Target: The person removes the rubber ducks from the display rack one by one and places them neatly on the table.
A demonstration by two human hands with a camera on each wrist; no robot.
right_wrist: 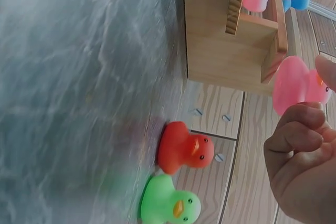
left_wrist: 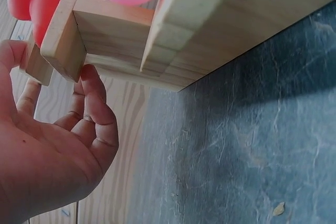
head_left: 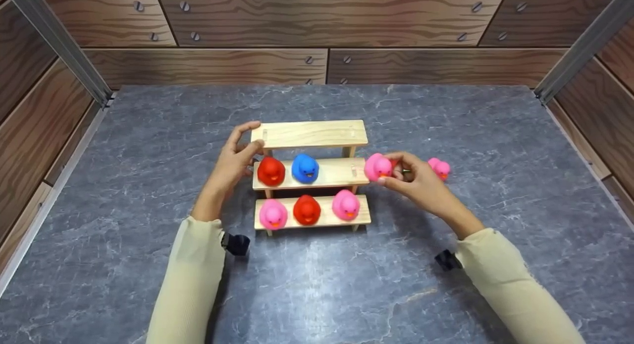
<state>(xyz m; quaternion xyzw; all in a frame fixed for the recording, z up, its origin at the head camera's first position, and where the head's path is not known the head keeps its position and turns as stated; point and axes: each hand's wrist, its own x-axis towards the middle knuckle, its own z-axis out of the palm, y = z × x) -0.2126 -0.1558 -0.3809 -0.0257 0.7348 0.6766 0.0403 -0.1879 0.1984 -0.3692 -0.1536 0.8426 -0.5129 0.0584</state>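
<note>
"What do we have in the right hand [head_left: 416, 178]?"

"We see a pink duck [head_left: 377, 168], round and smooth, with an orange beak. Thumb and fingers pinch it at the right edge of the middle step [head_left: 334, 171]; whether it touches the wood, we cannot tell."

"And the left hand [head_left: 235, 158]?"

"Its thumb and index finger grip the left end of the top step [head_left: 309, 134], near its front and back corners."

"What room do we have?"

"On the middle step we find a red duck [head_left: 271, 171] by the left edge, then a blue duck [head_left: 305, 169]; open wood runs from there to the right edge. Three ducks span the bottom step [head_left: 326, 211], with narrow gaps."

"And on the bench [head_left: 317, 284]?"

"Open surface reaches from the top step to the back edge. Right of the steps we see a loose pink duck [head_left: 439, 168], plus a second red duck [right_wrist: 184, 148] and a green duck [right_wrist: 170, 203], close together."
</note>
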